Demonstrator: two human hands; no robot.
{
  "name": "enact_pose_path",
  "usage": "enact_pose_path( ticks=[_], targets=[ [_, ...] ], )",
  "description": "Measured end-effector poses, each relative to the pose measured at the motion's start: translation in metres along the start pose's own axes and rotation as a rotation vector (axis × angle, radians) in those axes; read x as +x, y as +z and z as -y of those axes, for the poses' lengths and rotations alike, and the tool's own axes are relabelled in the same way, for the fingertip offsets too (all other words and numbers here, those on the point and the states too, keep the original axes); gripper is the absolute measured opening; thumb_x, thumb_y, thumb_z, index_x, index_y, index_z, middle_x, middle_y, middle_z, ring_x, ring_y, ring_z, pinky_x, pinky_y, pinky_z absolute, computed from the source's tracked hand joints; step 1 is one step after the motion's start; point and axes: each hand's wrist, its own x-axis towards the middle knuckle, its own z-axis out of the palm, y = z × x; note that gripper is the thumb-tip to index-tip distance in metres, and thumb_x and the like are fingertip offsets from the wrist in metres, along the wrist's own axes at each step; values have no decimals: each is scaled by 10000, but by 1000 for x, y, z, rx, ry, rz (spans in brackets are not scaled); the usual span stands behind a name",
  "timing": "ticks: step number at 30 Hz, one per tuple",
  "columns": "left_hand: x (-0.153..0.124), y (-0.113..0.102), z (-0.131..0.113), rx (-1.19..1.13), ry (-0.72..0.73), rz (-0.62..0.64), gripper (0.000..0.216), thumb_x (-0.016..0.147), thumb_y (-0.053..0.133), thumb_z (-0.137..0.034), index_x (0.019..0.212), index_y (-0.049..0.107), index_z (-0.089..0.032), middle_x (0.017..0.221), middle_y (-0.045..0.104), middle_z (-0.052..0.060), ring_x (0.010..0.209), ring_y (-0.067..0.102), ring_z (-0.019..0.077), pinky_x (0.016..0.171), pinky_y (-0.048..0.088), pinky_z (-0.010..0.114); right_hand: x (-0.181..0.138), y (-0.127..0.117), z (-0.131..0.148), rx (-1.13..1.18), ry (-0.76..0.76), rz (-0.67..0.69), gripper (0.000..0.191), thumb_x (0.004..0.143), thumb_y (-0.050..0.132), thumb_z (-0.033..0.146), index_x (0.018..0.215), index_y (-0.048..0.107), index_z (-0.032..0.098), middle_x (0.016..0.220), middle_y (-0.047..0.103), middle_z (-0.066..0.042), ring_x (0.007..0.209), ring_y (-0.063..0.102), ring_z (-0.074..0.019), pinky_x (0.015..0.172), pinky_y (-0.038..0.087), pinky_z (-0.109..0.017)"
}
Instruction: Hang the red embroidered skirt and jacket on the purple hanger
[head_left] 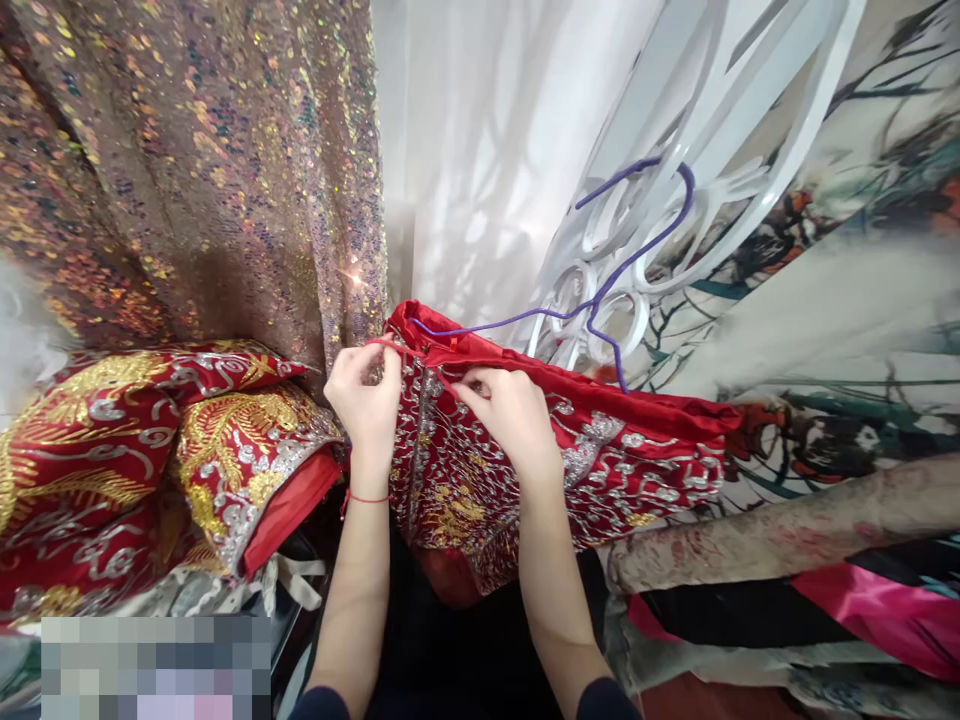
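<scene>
A red skirt (pixel 465 460) with silver and gold embroidery hangs in front of me, its plain red waistband (pixel 637 400) along the top. Inside the waistband sits a purple hanger (pixel 525 316), its hook pointing up to the right. My left hand (pixel 364 390) pinches a thin red cord (pixel 397 347) at the skirt's left top corner. My right hand (pixel 510 405) is closed at the waistband just right of it, with a red cord end (pixel 448 384) between thumb and fingers. A thin red string bracelet circles my left wrist.
Gold sequined curtain (pixel 225 180) hangs at the upper left. Another red embroidered garment (pixel 112 450) lies at the left. White scrolled metalwork (pixel 645 290) stands behind the hanger. Patterned fabric (pixel 817 400) and a rolled cloth (pixel 735 545) are at the right.
</scene>
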Motion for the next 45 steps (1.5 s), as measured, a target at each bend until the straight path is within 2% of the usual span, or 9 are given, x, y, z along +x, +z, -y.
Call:
enact_pose_path(
  ticks=[3, 7, 11, 16, 20, 26, 33, 37, 45],
  targets=[
    [1, 6, 0, -323, -77, -138, 169, 818, 736, -378, 794, 782, -217, 721, 571, -17, 596, 406, 71, 585, 362, 234, 4, -1, -12, 329, -270, 201, 195, 926, 650, 356, 912, 791, 222, 705, 671, 21, 592, 491, -106, 623, 361, -245],
    [1, 1, 2, -681, -189, 207, 285, 733, 811, -515, 711, 773, -233, 757, 593, 5, 550, 408, 59, 511, 345, 236, 11, 6, -18, 789, -415, 162, 354, 936, 597, 507, 1021, 784, 218, 680, 614, 29, 524, 368, -89, 522, 340, -239],
    [0, -14, -4, -600, -103, 429, 228, 710, 847, -479, 741, 798, -258, 779, 602, 22, 715, 544, 124, 611, 437, 263, 17, 14, -15, 895, -346, -29, 436, 950, 548, 572, 1026, 787, 215, 609, 539, 29, 518, 387, -101, 491, 361, -242],
    [2, -28, -21, -459, -12, 620, 205, 720, 852, -430, 718, 786, -235, 827, 602, 25, 699, 503, 118, 592, 396, 261, 20, 11, -8, 740, -528, -43, 282, 978, 565, 396, 1081, 776, 241, 818, 674, -10, 682, 566, -128, 669, 509, -278],
    [3, -32, -23, -367, 13, 682, 200, 742, 840, -410, 782, 782, -223, 821, 586, 13, 628, 389, 97, 568, 336, 264, 22, 2, -9, 451, -725, -40, 285, 1020, 503, 282, 1088, 777, 239, 808, 639, -2, 692, 565, -118, 702, 494, -263],
    [5, -29, -15, -437, -88, 769, 249, 704, 856, -438, 783, 771, -217, 795, 569, 7, 712, 510, 124, 633, 422, 263, 23, -10, -7, 43, -814, -64, 274, 1031, 508, 279, 1117, 763, 229, 851, 657, -16, 735, 595, -131, 630, 433, -249],
    [5, -22, -10, -508, -164, 687, 283, 755, 806, -467, 731, 726, -197, 884, 658, 43, 805, 582, 148, 727, 483, 283, 21, -4, -2, 82, -741, -131, 259, 1047, 461, 274, 1120, 695, 191, 1060, 750, -39, 877, 679, -132, 736, 480, -242],
    [5, -19, -13, -482, -156, 670, 239, 854, 707, -442, 824, 671, -208, 808, 639, 18, 724, 576, 131, 697, 492, 268, 21, 6, 0, 98, -642, -222, 230, 1014, 469, 257, 1057, 683, 184, 962, 747, -28, 748, 653, -118, 646, 440, -238],
    [10, 1, -7, -225, -36, 358, 180, 977, 527, -403, 944, 513, -227, 647, 544, -59, 542, 514, 94, 604, 405, 225, 23, 20, 1, 49, -394, -428, 152, 915, 495, 220, 919, 643, 185, 766, 696, 1, 594, 551, -104, 560, 334, -239]
  ],
)
